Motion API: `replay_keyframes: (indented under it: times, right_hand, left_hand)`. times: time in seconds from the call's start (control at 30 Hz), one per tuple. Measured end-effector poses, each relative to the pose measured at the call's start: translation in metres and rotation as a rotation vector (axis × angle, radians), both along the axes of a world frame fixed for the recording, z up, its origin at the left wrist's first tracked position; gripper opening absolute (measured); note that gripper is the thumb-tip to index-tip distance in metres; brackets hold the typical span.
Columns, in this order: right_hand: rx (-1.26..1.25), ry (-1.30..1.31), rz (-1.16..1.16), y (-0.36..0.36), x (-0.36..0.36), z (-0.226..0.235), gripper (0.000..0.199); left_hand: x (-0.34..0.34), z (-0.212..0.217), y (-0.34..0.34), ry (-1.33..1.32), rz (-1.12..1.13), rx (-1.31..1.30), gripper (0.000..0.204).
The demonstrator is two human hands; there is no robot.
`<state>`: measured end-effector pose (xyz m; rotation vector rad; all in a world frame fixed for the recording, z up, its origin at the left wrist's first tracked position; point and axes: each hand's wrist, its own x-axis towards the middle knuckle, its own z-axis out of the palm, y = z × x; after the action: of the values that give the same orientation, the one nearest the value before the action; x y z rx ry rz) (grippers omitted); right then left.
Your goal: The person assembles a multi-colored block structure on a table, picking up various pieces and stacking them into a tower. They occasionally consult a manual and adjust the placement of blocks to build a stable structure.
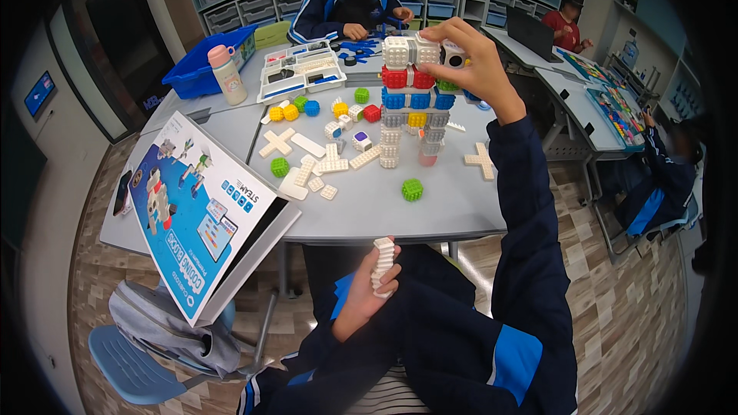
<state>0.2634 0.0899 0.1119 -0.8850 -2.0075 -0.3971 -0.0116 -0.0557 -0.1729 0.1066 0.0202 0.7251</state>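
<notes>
A tower of studded blocks point(405, 99) stands on the table, with white on top, then red, blue and grey layers and a yellow block within the grey. My right hand point(475, 58) reaches up to its top, finger and thumb closed around a white block point(427, 51) at the top right end. Low in front of the table edge, my left hand point(361, 296) is wrapped round a short stack of white studded pieces point(382, 264). Behind my right hand, a white block with a dark round spot point(453, 56) partly shows.
Loose coloured blocks point(290, 111) and white plates point(332, 161) lie left of the tower; a green block point(412, 190) sits in front. A large box point(207, 207) leans at the left, near a bottle point(227, 77), blue bin point(192, 69) and white tray point(269, 88). A person point(338, 4) sits opposite.
</notes>
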Motion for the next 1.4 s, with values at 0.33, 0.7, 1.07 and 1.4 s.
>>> replay_keyframes:
  times: [0.33,0.7,1.07,1.4]
  right_hand:
    - [0.159,-0.102,-0.063,0.003,-0.004,0.003,0.039]
    - [0.065,-0.164,-0.087,-0.01,-0.009,0.014,0.041]
    - [0.033,-0.126,-0.2,-0.025,-0.01,0.005,0.042]
    - [0.301,-0.098,-0.244,-0.065,-0.037,-0.017,0.047]
  left_hand:
    - [0.002,0.002,-0.004,0.027,0.001,-0.027,0.035]
    - [-0.002,-0.002,-0.004,0.053,-0.01,-0.029,0.034]
    - [-0.004,-0.003,-0.004,0.036,-0.005,-0.042,0.035]
    - [-0.003,-0.001,-0.005,0.078,-0.001,-0.027,0.035]
